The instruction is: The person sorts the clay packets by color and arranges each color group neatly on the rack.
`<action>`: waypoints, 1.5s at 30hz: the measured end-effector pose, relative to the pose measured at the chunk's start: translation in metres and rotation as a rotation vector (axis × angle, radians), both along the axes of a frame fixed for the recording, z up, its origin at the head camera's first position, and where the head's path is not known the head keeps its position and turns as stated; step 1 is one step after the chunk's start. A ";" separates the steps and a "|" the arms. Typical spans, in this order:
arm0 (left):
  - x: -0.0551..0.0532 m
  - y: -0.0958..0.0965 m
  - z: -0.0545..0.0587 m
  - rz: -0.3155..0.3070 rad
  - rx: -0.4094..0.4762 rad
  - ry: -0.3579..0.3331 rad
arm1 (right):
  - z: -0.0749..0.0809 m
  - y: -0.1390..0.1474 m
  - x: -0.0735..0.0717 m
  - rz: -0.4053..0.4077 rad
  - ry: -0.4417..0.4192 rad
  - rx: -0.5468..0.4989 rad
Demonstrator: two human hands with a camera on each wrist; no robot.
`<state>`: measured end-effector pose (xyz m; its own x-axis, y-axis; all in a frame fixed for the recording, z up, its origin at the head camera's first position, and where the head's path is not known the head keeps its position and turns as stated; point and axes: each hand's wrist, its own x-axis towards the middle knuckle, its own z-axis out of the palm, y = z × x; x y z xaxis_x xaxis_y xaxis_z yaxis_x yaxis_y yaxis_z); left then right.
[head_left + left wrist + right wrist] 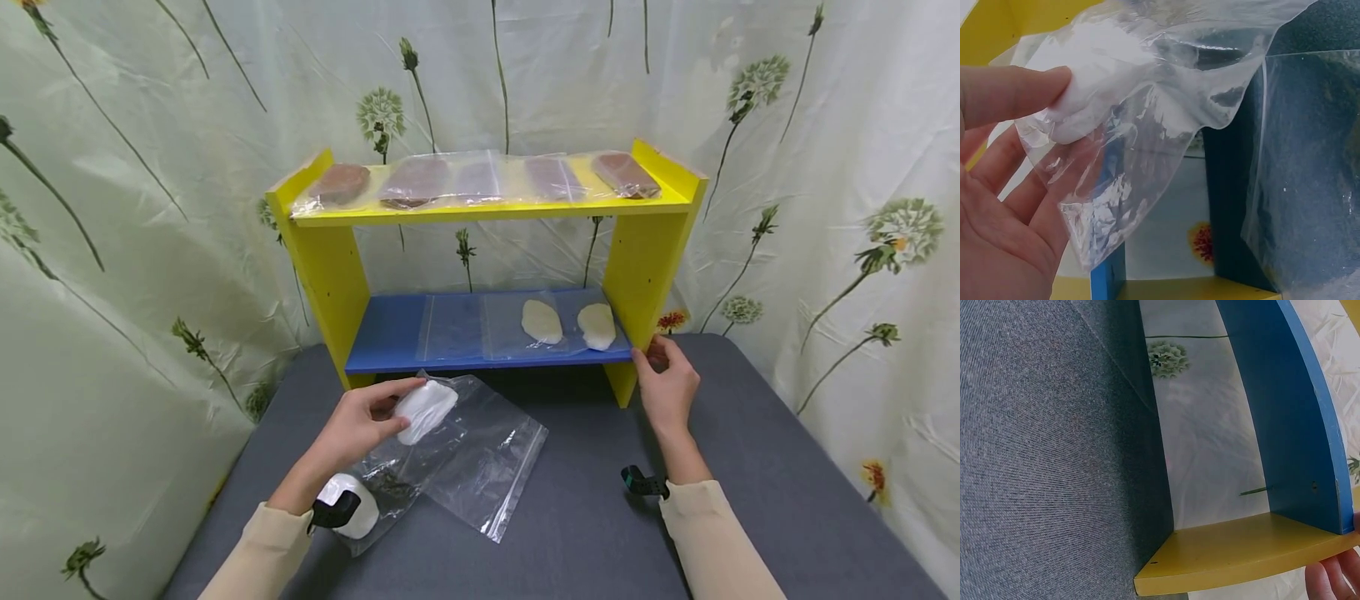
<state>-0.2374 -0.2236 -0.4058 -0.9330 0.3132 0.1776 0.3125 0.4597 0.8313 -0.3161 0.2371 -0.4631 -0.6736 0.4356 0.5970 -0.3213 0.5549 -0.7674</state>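
Observation:
In the head view my left hand pinches a clear plastic bag with a flat white piece in it, low in front of the shelf. The left wrist view shows the thumb over the white piece and the other fingers behind the film. Under that hand a clear zip bag spreads over the table. My right hand grips the front edge of the yellow side panel at the level of the blue board. Only its fingertips show in the right wrist view, at the panel.
Two pale oval pieces in clear bags lie on the blue board's right half, beside flat clear bags. Bagged reddish-brown slabs line the yellow top shelf. Another bagged white piece lies by the left wrist on the grey table.

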 end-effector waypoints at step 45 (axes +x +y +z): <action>-0.038 0.004 0.020 0.303 0.165 0.268 | -0.001 0.003 0.000 -0.010 -0.031 0.039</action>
